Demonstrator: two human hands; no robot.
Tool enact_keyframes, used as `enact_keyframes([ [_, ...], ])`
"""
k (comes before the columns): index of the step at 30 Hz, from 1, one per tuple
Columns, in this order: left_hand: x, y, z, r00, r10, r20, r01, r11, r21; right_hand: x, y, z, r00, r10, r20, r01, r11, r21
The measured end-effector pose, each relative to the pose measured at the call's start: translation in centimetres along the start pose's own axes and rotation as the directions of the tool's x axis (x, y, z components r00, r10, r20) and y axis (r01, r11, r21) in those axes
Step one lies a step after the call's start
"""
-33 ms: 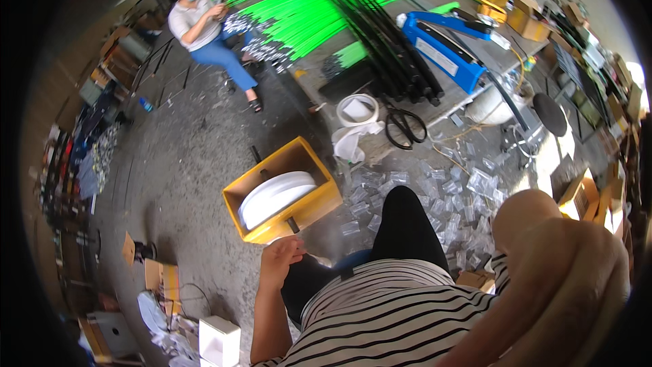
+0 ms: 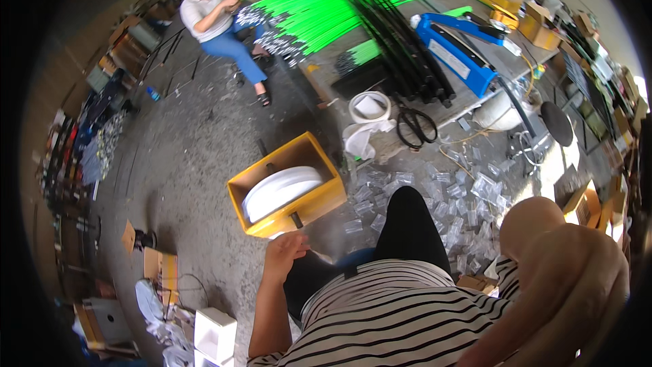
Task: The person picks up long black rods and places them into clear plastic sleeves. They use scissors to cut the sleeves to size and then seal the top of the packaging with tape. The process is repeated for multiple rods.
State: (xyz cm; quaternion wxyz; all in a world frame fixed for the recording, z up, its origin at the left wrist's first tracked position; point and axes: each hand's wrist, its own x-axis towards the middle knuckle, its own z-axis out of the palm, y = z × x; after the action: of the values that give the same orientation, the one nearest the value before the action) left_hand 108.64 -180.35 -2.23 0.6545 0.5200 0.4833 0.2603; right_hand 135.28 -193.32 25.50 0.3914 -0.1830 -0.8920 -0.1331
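I am seated in a striped shirt and black trousers. My left hand (image 2: pixel 284 253) rests by my left knee with loosely bent fingers and nothing visible in it. It lies just below the front corner of a yellow box (image 2: pixel 324 198) on the floor, which holds a stack of white curved pieces (image 2: pixel 282 190). My right arm is bent, with its elbow (image 2: pixel 543 228) raised at the lower right; that hand is out of the picture. Several clear plastic bags (image 2: pixel 468 190) lie scattered on the floor beyond my right knee.
A low platform ahead carries bright green rods (image 2: pixel 312 7), black rods (image 2: pixel 394 34), a blue sealing machine (image 2: pixel 455 54), black scissors (image 2: pixel 415 126) and a white bucket (image 2: pixel 370 105). Another person (image 2: pixel 217 20) sits at the far left. White boxes (image 2: pixel 216 333) stand at my left.
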Motion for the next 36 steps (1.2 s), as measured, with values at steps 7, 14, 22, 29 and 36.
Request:
enact_keyframes([
  [7,4.4,-9.4,-3.1,0.979,0.121,-0.166,-0.03,0.883,0.468,-2.6,-1.1,2.1,0.998,0.009,0.057,-0.007,0.999,-0.032],
  [14,13.3,-17.2,-13.5,0.705,-0.327,-0.629,0.174,0.94,-0.293,-16.5,2.5,15.3,0.587,0.728,0.353,-0.776,0.631,-0.009],
  [22,24.6,-17.0,-19.1,0.185,-0.573,-0.798,0.299,0.807,-0.51,-19.7,4.1,18.6,0.27,0.792,0.547,-0.908,0.398,-0.128],
  [29,26.7,-19.2,-21.4,0.273,-0.592,-0.759,-0.144,0.755,-0.64,-17.6,7.9,20.4,0.326,0.806,0.494,-0.898,0.427,-0.105],
  [36,24.6,-9.1,-16.9,0.579,0.071,-0.812,-0.524,0.795,-0.304,-12.7,9.1,20.2,0.518,0.724,0.456,-0.852,0.486,0.195],
])
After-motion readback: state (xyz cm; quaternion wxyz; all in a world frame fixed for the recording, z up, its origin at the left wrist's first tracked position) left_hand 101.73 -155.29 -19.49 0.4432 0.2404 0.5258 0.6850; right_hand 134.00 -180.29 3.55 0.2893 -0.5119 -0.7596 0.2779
